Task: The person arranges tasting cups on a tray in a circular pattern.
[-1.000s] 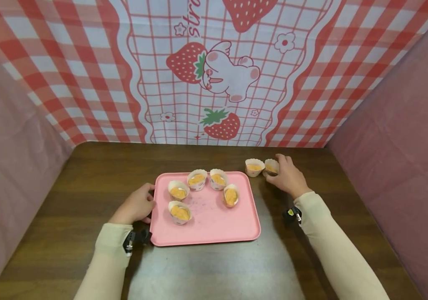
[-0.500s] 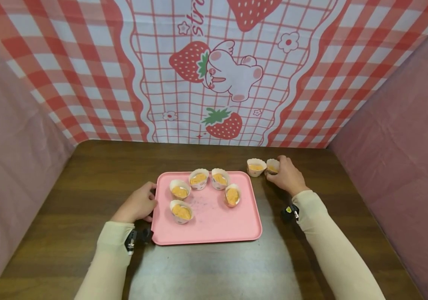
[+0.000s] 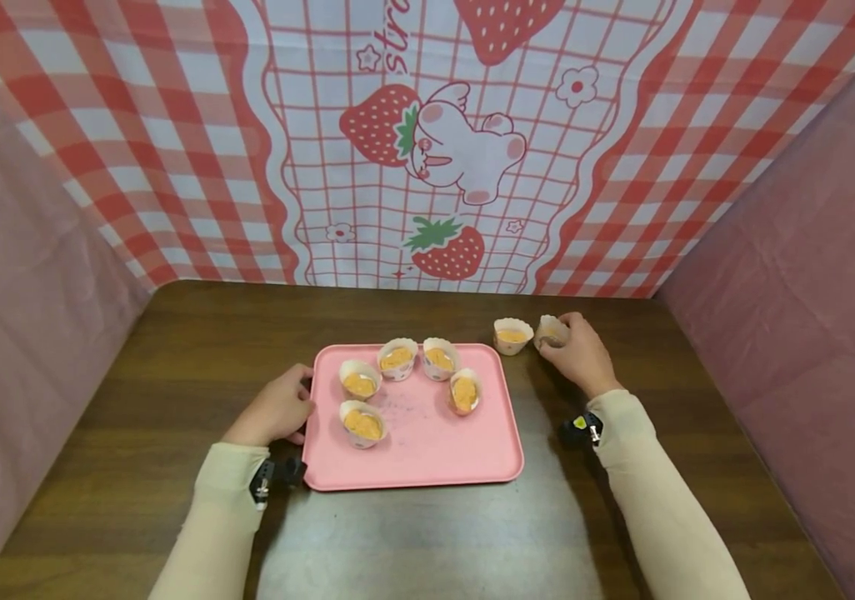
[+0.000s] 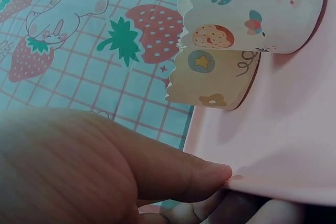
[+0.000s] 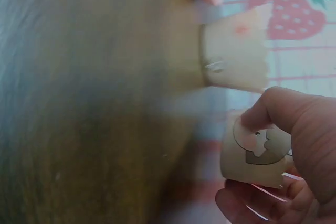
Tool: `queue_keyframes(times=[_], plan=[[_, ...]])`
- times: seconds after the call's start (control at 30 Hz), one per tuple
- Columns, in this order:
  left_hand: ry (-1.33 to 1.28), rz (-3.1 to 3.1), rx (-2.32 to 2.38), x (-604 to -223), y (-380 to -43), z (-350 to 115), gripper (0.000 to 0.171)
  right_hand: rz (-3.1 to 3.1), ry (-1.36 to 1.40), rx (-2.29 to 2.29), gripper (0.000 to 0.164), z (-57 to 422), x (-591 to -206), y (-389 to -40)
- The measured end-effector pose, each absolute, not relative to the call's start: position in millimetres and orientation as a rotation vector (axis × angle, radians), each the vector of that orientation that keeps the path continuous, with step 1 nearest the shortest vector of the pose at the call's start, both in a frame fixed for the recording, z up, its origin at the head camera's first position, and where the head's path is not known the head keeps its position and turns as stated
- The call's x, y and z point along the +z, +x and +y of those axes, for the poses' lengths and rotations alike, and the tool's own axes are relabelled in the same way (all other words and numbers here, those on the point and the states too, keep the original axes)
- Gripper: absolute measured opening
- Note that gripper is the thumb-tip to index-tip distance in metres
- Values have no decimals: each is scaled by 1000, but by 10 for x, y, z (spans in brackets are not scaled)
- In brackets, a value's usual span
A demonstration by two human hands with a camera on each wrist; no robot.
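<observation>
At the tray's left edge, my left hand (image 3: pixel 273 408) pinches the pink tray (image 3: pixel 435 458). In the left wrist view the thumb (image 4: pixel 194 179) lies on the rim, with fingers under it. My right hand (image 3: pixel 581 354) grips a paper-cup muffin (image 3: pixel 550 332) at the table's back right. In the right wrist view, the thumb presses that printed cup (image 5: pixel 252 166) and fingers curl round its far side. Another muffin (image 3: pixel 512 336) stands just left of it, apart from it. Several yellow-topped muffins, such as one (image 3: pixel 363 425) at the left and one (image 3: pixel 464 392) at the right, sit on the tray.
Brown wooden table (image 3: pixel 195 358) surrounds the tray. Behind it hangs a red-and-white strawberry cloth (image 3: pixel 465 150). Pink cloth walls (image 3: pixel 795 250) close both sides. A black wrist camera (image 3: pixel 583 429) is strapped to the right wrist.
The right hand has shifted the gripped muffin slightly right and tilted it, opening a gap to the muffin beside it. The left hand and tray keep their places; the head view shifted slightly.
</observation>
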State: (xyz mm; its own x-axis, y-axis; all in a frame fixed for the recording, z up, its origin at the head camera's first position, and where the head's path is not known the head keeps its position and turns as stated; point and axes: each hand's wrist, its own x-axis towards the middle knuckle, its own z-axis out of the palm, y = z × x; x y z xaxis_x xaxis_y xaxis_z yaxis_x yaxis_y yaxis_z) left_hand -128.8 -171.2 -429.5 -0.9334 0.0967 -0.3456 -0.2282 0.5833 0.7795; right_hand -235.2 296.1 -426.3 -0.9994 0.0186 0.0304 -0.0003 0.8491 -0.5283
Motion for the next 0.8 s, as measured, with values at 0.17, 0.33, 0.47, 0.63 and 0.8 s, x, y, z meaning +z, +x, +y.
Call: queue_keyframes(times=[0.17,0.33,0.47,0.63,0.8], plan=[[-115,2465,1267,-4292,-1293,-1717,52,-2785,33,989,61,2875,-4208,-2223],[-115,2462,1256,-4296,-1301,-1713,51,-2652,150,1019,59,2665,-4083,-2061],[-117,2444,1264,-4313,-1309,-1712,51,-2607,230,984,61,2531,-4010,-1977],[-122,2432,1269,-4323,-1311,-1726,52,-2587,302,930,62,2398,-3941,-1885],[-117,2434,1283,-4313,-1321,-1731,52,-2611,355,909,62,2288,-3943,-1860]])
